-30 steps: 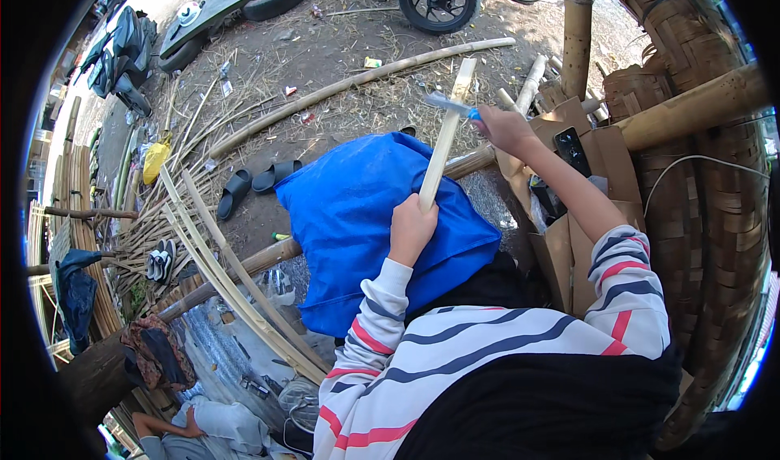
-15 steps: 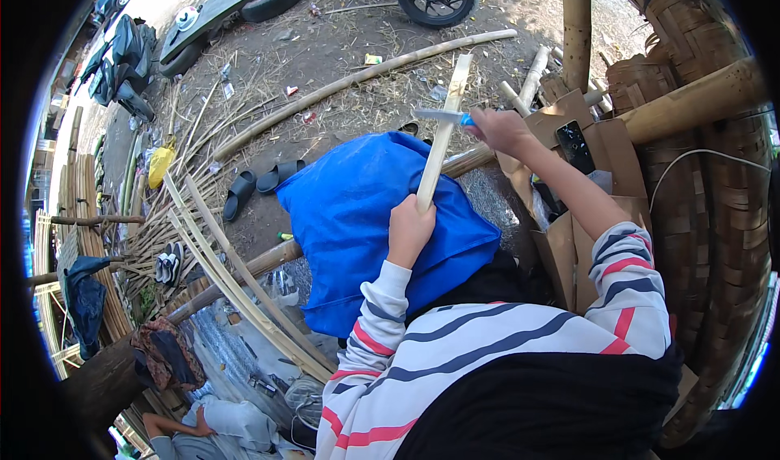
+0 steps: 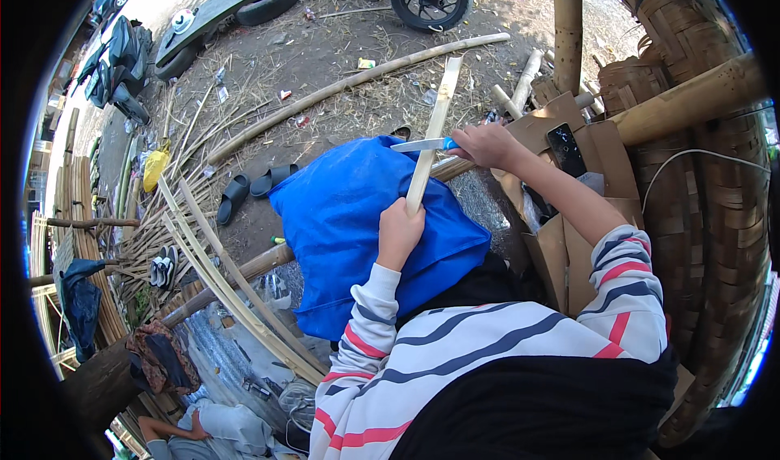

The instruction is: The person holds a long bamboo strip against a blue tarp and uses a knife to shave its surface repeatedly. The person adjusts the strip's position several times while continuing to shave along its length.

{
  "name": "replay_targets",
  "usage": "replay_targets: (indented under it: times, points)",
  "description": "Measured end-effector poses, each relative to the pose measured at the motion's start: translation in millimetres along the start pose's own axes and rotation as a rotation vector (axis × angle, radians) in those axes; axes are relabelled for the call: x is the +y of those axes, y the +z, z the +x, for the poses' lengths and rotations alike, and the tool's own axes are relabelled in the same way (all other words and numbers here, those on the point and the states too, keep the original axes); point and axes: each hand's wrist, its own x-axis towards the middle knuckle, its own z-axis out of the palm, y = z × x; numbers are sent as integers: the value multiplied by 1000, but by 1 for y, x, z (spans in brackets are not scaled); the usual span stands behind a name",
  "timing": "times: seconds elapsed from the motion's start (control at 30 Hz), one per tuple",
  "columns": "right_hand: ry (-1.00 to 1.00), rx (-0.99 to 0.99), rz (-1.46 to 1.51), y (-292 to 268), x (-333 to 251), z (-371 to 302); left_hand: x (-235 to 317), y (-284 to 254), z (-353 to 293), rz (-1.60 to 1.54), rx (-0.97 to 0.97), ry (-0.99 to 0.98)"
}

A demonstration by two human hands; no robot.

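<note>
My left hand [image 3: 400, 231] is closed round the lower end of a pale bamboo strip [image 3: 434, 127], which slants up and away from me. In my right hand [image 3: 487, 145] is a knife [image 3: 416, 146] with a blue handle. Its blade lies across the strip, a short way beyond my left hand. A blue cloth [image 3: 349, 216] is spread over my lap, beneath the left hand and the strip's near part.
Several long bamboo strips [image 3: 236, 285] lean at my left. A cardboard box [image 3: 561, 241] with a phone [image 3: 566, 149] on it stands at my right. A bamboo pole [image 3: 349, 82] lies on the ground ahead, near black slippers [image 3: 234, 198]. Another person [image 3: 219, 429] is at the lower left.
My right hand has drawn the knife down along the strip, closer to my left hand. The left hand still grips the same end, and the whole view has shifted slightly.
</note>
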Motion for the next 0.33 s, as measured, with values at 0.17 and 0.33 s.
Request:
replay_targets:
  times: [0.17, 0.33]
  points:
    - [254, 145, 37, 10, 29, 10, -2, 0, 0, -3, 9, 21]
    - [427, -43, 28, 15, 8, 20, 0, 0, 0, -3, -1, -7]
